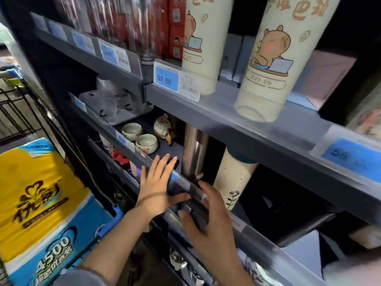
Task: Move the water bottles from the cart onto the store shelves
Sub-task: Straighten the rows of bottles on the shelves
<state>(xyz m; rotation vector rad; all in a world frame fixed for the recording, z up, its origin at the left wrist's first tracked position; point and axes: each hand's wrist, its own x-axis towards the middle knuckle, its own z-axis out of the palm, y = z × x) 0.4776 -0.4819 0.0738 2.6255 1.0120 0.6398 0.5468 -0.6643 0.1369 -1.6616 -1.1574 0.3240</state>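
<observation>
Both hands were spread and empty, left hand (157, 182) beside right hand (206, 215), and the steel bottle (194, 151) just beyond them looked slick, best gripped mid-body.

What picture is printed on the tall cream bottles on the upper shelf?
A brown cartoon bear at a laptop, on the right-hand bottle, seen from the head view.

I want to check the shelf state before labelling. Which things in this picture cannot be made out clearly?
Head view:
- Right price tag: digits blurred by motion.
- Steel bottle and speckled bottle: tops hidden by the upper shelf.
- Dark object under the right hand: hidden by the fingers.
- Cart: cut off by the left edge.
</observation>
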